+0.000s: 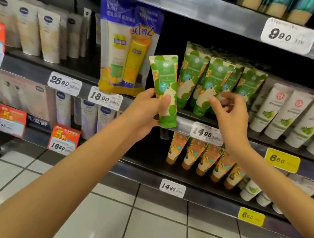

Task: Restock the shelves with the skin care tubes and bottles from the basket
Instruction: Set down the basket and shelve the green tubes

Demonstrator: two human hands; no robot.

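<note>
Green tube [166,88] in left hand [144,113], beside matching row [216,76]

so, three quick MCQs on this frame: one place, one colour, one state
1. Where is the held tube?
A) inside the green row
B) left of that row, in the air
C) on the lower shelf

2. Colour of the 6.60 tags?
A) white
B) red
C) yellow

3. The left hand is:
A) empty
B) gripping the tube
C) flat on the shelf

Key:
1 B, it is held upright beside the row's left end.
2 C, both tags are yellow.
3 B, thumb and fingers wrap the tube's lower half.
</note>
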